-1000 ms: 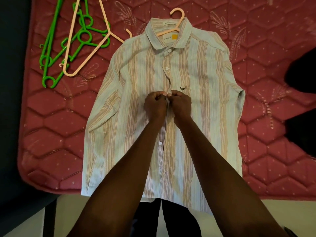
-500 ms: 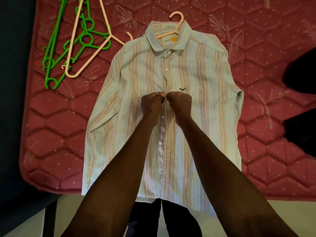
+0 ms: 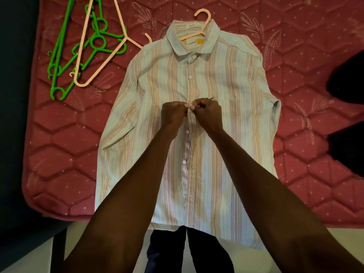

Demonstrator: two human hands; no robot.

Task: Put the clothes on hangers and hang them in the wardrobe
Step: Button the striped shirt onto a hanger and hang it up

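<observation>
Spare hangers sit at the far-left corner of the mattress: green hangers in a tangle w/ a peach hanger lying over them, well apart from the hands. The striped shirt lies flat, front up, mid-mattress, collar toward the far edge, hem hanging over the near edge; the hook of the shirt's hanger pokes out past the collar, so it looks already threaded. Left hand has fingers curled, pinching the left side of the placket; right hand likewise curled, thumb & forefinger nipped on the right side. Fingertips nearly touch at the placket, approx chest height, just beside the small logo. The button itself is hidden btwn them, so can't tell if it's through the hole. Step in hand is prob. buttoning the third button down; top two look done, lower ones look undone. To do it well: keep the placket edges aligned, tilt the button edge-first through the hole, don't tug the cloth sideways or the hanger shifts in the shoulders. At the far-right edge, dark clothes wait.
</observation>
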